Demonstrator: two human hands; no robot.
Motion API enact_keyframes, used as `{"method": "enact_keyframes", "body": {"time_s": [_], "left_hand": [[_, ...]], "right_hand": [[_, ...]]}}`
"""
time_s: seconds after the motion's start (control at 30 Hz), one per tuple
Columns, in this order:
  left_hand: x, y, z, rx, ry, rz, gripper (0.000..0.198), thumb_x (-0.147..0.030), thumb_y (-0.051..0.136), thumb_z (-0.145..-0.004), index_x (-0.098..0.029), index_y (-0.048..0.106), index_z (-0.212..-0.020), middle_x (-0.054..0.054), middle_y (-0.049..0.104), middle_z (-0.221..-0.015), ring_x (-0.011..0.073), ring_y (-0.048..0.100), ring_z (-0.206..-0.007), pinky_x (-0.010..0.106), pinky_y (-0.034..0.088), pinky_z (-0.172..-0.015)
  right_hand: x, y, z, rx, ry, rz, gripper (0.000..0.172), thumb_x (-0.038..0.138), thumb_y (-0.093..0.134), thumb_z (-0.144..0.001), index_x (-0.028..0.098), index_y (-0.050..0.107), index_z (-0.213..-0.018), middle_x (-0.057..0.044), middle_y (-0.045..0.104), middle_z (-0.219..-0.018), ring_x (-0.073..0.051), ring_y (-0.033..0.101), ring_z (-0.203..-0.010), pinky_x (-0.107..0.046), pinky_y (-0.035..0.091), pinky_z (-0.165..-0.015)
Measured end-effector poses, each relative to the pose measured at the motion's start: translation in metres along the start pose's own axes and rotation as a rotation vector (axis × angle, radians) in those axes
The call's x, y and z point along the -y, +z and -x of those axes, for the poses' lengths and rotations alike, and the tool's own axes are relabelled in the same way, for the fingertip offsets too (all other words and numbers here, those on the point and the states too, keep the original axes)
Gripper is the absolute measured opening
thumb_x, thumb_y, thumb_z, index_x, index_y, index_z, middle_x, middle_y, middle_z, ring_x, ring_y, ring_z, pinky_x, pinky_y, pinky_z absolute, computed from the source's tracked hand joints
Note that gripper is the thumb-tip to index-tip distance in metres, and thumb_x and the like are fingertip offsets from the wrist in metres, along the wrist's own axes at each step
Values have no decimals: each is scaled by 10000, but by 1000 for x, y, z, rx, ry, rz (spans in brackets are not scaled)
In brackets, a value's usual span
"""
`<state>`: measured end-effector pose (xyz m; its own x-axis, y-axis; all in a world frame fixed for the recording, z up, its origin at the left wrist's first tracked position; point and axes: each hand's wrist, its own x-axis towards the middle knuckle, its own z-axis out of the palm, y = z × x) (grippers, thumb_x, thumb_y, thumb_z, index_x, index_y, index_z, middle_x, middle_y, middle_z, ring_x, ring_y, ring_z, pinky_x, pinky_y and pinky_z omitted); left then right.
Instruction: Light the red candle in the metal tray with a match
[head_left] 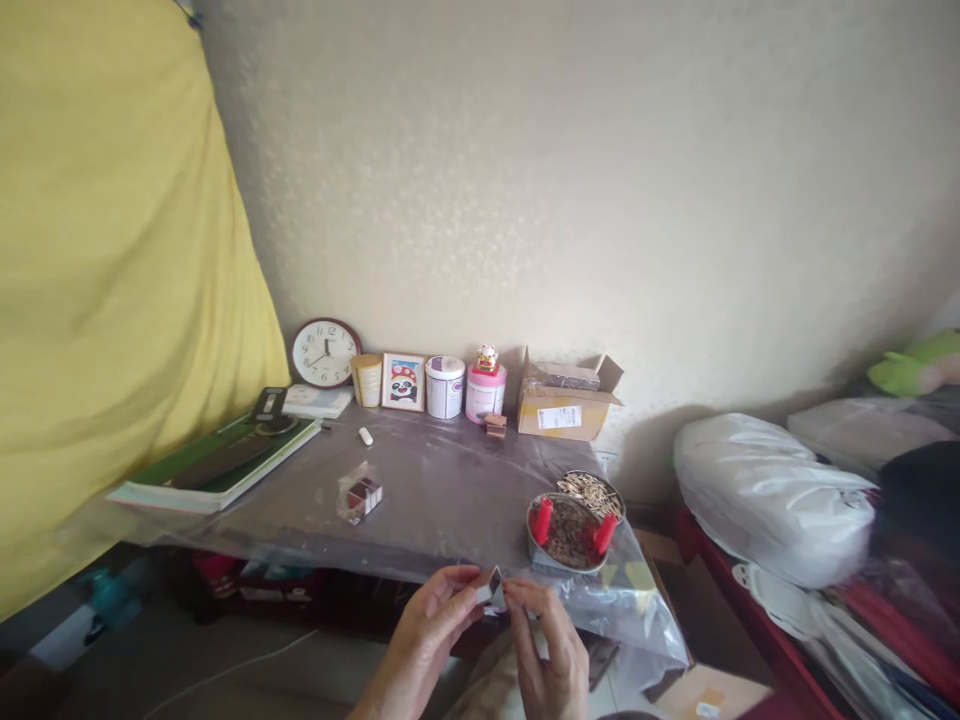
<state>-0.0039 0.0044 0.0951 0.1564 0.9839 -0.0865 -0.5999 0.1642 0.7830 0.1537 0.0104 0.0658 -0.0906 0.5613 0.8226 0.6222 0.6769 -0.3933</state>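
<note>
At the left of the frame, a torn clear wrapper (345, 495) lay around small dark-and-white boxes (364, 496) on the table (442, 480). Behind it stood a yellow canister (367, 382), then a white tin (445, 390), its lid on; the contents of both were hidden. At the lower centre, the left hand (431, 622) pinched a small box (486, 590) between thumb and fingers, its dark open end facing right. Above, a pink tin (484, 396) bore a figurine (487, 359). The right hand (551, 640) had its fingertips drawn together at the small box's open end; whether they gripped anything I could not tell. Farther right, an open cardboard box (592, 421) held a dark wrapped pack (571, 377). Nearer, a metal tin (551, 560) contained brown bits and two red cylinders (543, 522); just behind it, a round tin (621, 502) was full of thin pale sticks (591, 490).
</note>
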Motion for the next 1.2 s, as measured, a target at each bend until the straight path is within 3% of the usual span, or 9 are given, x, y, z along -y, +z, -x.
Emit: {"method": "enact_keyframes", "body": {"time_s": [0.2,0.37,0.6,0.9,1.2], "left_hand": [[4,-5,-4,65,6,19,198,-231,665,-827,-156,701,-1007,86,726,-1085,198,606,-1064,338,414,-990],[3,0,-4,17,5,39,197,-288,733,-771,-162,718,-922,65,744,-983,178,627,-962,322,449,-928],[3,3,-7,-10,-11,71,258,-303,809,-682,-169,735,-890,70,749,-974,191,634,-960,334,445,-935],[4,-1,-6,-3,-12,53,250,-288,800,-692,-169,739,-904,67,742,-964,188,637,-946,327,435,-918],[9,-3,-10,-19,11,57,219,-294,798,-696,-166,727,-859,60,738,-917,183,644,-908,317,449,-876]], "right_hand": [[3,-6,-9,-18,-11,-6,164,140,537,-902,217,634,-1010,-47,717,-974,-123,702,-891,-176,545,-810],[2,-3,-7,-21,-93,6,184,116,543,-904,206,616,-1047,-64,714,-992,-127,687,-921,-214,531,-871],[-4,2,-4,-32,-24,-58,173,152,549,-909,221,639,-1039,-60,713,-987,-153,690,-927,-234,533,-860],[-5,4,-6,-70,-49,-39,141,234,548,-925,227,667,-1001,-58,730,-940,-165,713,-868,-249,544,-866],[-12,8,0,-39,-54,-64,200,155,558,-900,235,645,-1062,-51,715,-998,-162,692,-923,-253,521,-891]]}}
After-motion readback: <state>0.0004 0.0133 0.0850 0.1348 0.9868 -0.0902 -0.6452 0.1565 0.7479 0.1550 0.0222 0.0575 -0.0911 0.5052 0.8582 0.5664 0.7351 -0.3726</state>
